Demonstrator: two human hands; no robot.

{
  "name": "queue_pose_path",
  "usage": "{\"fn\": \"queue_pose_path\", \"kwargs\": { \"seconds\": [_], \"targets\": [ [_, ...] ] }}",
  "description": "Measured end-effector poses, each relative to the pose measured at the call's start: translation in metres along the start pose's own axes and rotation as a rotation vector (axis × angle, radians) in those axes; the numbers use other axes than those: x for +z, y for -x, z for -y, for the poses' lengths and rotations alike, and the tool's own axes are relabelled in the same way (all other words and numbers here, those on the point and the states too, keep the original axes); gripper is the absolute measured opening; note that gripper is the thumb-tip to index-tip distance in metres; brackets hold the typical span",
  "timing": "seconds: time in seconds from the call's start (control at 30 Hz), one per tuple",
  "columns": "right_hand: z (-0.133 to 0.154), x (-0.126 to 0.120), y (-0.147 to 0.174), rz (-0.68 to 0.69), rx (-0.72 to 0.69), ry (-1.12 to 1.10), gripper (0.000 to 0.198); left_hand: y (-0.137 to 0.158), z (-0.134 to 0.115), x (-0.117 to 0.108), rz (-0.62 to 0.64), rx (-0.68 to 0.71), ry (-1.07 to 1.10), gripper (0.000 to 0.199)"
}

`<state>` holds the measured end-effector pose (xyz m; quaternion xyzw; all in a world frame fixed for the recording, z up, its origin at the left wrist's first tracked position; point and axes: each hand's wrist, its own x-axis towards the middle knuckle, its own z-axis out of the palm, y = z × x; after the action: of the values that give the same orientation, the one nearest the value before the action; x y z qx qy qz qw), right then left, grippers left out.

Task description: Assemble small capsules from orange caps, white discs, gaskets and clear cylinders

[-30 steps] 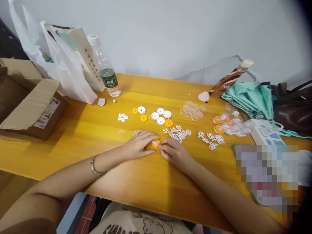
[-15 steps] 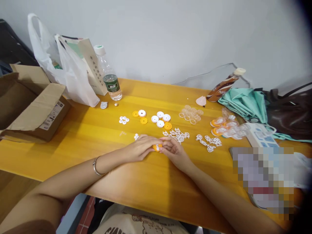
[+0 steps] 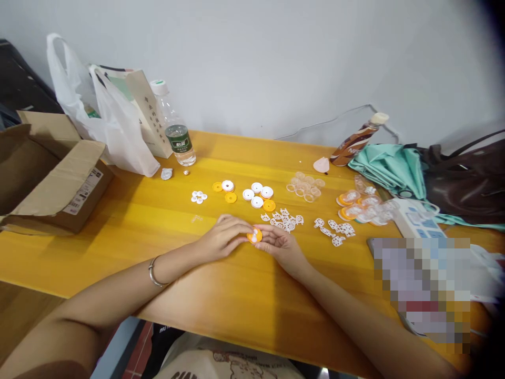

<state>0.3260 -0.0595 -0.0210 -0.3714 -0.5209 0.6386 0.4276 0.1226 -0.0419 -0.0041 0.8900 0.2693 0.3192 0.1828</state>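
Between my hands is a small round orange case (image 3: 250, 239) with white pieces in its middle. My right hand (image 3: 284, 250) grips its right side, thumb in front and fingers behind. At the left rim, the fingertips and thumb of my left hand (image 3: 225, 238) close on the same case. Just behind my right hand lies a pile of white openwork plastic pieces (image 3: 284, 218). White round discs (image 3: 257, 202) and orange discs (image 3: 269, 205) lie farther back. Small white caps (image 3: 199, 197) and tiny clear bits (image 3: 197, 218) are beyond my left hand.
Clear rings (image 3: 309, 198) and more white openwork pieces (image 3: 337, 240) lie to the right, near finished-looking orange-and-clear cases (image 3: 349, 198). A cardboard box (image 3: 47, 202), plastic bag (image 3: 122, 142) and water bottle (image 3: 179, 139) stand left. A brown bottle (image 3: 351, 145) leans beside a teal cloth (image 3: 390, 166).
My left fingers have drawn back from over the case, so more of its orange face and white pieces shows. The whole view has shifted slightly.
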Motion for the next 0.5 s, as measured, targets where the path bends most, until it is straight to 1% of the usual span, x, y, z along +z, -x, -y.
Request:
{"fn": "queue_pose_path", "kwargs": {
  "seconds": [0.1,0.17,0.27,0.3,0.33,0.4,0.5],
  "targets": [
    [-0.002,0.0,0.0,-0.011,-0.005,0.014,0.037,0.0,-0.001,-0.002,0.004,0.012,0.006,0.023],
    [-0.003,0.0,-0.001,-0.024,-0.008,0.022,0.037,-0.001,0.0,-0.005,-0.025,0.008,0.005,0.023],
    [-0.004,0.0,-0.001,-0.04,-0.001,0.02,0.037,-0.01,0.009,-0.012,-0.113,-0.067,-0.06,0.02],
    [-0.004,0.0,-0.002,-0.044,0.001,0.019,0.037,-0.015,0.014,-0.014,-0.12,-0.102,-0.103,0.02],
    [-0.004,0.0,-0.002,-0.046,0.004,0.02,0.037,-0.022,0.02,-0.015,-0.1,-0.136,-0.153,0.021],
    [-0.004,0.0,-0.002,-0.053,0.003,0.023,0.039,-0.037,0.033,-0.016,-0.02,-0.181,-0.25,0.025],
    [-0.003,0.001,-0.001,-0.054,0.005,0.025,0.039,-0.06,0.049,-0.013,0.073,-0.242,-0.363,0.026]
  ]
}}
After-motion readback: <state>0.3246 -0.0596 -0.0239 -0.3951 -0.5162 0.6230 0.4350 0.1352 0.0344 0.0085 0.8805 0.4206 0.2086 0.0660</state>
